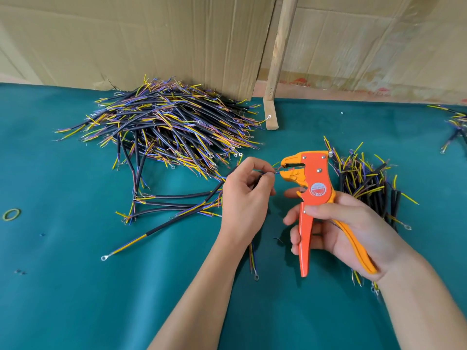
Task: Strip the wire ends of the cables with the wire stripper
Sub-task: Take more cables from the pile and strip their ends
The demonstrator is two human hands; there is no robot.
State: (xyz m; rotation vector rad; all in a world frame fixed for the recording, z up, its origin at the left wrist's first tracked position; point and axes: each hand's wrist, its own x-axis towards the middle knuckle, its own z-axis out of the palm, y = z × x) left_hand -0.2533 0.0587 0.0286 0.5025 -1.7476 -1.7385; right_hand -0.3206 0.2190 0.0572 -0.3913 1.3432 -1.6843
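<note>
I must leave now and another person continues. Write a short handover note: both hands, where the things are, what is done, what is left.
Left hand: pinches one thin wire end of a cable, feeding it into the stripper's head.
Right hand: grips the handles of the orange wire stripper, held above the green table.
Big cable pile: far left, against the cardboard. Smaller pile: behind the right hand. A few loose cables lie left of the left hand.
Done: cannot tell which pile is finished.
Left: squeeze the handles to strip this end, then go on with the other cables.

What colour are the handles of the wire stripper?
Orange-red front handle, yellow-orange rear handle on the wire stripper gripped by the right hand; head view.
</note>
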